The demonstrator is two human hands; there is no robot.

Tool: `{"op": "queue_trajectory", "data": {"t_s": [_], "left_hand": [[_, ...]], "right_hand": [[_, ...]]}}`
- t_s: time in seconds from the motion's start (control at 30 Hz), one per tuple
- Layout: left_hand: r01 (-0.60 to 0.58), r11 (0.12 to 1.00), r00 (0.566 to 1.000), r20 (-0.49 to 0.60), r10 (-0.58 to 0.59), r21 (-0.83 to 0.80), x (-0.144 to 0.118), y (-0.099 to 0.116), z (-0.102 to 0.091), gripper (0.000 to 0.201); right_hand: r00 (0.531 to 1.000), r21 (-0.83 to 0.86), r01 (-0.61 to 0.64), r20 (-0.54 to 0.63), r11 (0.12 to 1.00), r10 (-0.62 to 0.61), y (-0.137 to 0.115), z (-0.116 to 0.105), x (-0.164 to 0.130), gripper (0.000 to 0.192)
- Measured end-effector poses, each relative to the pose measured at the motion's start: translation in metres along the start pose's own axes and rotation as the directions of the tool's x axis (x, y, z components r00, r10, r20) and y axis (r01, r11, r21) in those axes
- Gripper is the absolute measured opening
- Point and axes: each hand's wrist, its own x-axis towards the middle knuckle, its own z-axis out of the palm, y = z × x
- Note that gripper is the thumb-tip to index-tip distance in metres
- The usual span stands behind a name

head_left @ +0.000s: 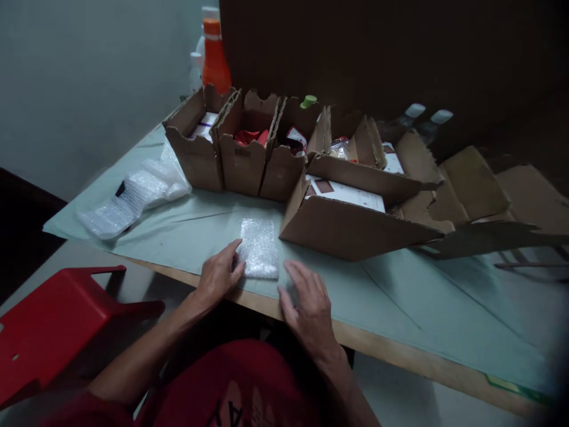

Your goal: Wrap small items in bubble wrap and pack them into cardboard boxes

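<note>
A small bubble-wrap pouch [260, 246] lies flat on the pale green table cover [186, 228] near the front edge. My left hand [219, 274] rests on the table with its fingertips touching the pouch's left side. My right hand [307, 305] lies palm down just right of the pouch, fingers spread, holding nothing.
Three small open cardboard boxes [242, 151] with packets stand in a row at the back. A larger open carton [355, 219] sits to the right. A pile of bubble wrap [136, 196] lies at left. An orange bottle [214, 56] stands behind. A red stool [53, 323] is at lower left.
</note>
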Motion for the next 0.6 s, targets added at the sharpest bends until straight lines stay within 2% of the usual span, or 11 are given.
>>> {"op": "queue_trajectory", "data": {"t_s": [0.1, 0.17, 0.23, 0.3, 0.37, 0.4, 0.47, 0.53, 0.6], "left_hand": [[0.002, 1.000, 1.000, 0.010, -0.002, 0.011, 0.003, 0.000, -0.001, 0.053], [-0.040, 0.999, 0.999, -0.011, 0.040, 0.010, 0.001, -0.001, -0.003, 0.051], [-0.158, 0.987, 0.985, -0.069, 0.160, 0.025, -0.004, -0.001, -0.009, 0.051], [-0.339, 0.939, 0.934, -0.094, 0.343, 0.056, -0.011, -0.003, -0.016, 0.055], [-0.490, 0.870, 0.869, -0.042, 0.492, 0.046, -0.019, -0.005, -0.024, 0.053], [-0.526, 0.850, 0.850, -0.010, 0.526, 0.013, -0.022, -0.005, -0.026, 0.048], [-0.500, 0.863, 0.864, 0.016, 0.503, -0.074, -0.023, -0.007, -0.029, 0.038], [-0.396, 0.907, 0.916, 0.006, 0.401, -0.141, -0.017, -0.007, -0.028, 0.033], [-0.299, 0.940, 0.953, 0.001, 0.303, -0.167, -0.005, -0.007, -0.023, 0.033]], "right_hand": [[0.962, -0.090, 0.204, 0.204, 0.975, -0.183, -0.003, 0.002, 0.004, 0.057], [0.925, -0.087, 0.257, 0.309, 0.963, -0.219, 0.000, 0.014, 0.015, 0.053], [0.914, -0.067, 0.258, 0.341, 0.964, -0.221, 0.005, 0.024, 0.026, 0.045], [0.921, -0.023, 0.232, 0.327, 0.973, -0.211, 0.007, 0.026, 0.032, 0.039], [0.923, 0.055, 0.186, 0.332, 0.981, -0.193, 0.005, 0.020, 0.034, 0.035], [0.918, 0.100, 0.156, 0.354, 0.983, -0.182, 0.003, 0.015, 0.034, 0.033], [0.900, 0.169, 0.077, 0.412, 0.983, -0.142, 0.000, 0.005, 0.036, 0.032], [0.888, 0.201, -0.010, 0.452, 0.979, -0.083, 0.000, 0.002, 0.040, 0.033], [0.900, 0.179, -0.084, 0.437, 0.980, -0.003, 0.001, 0.005, 0.047, 0.033]]}}
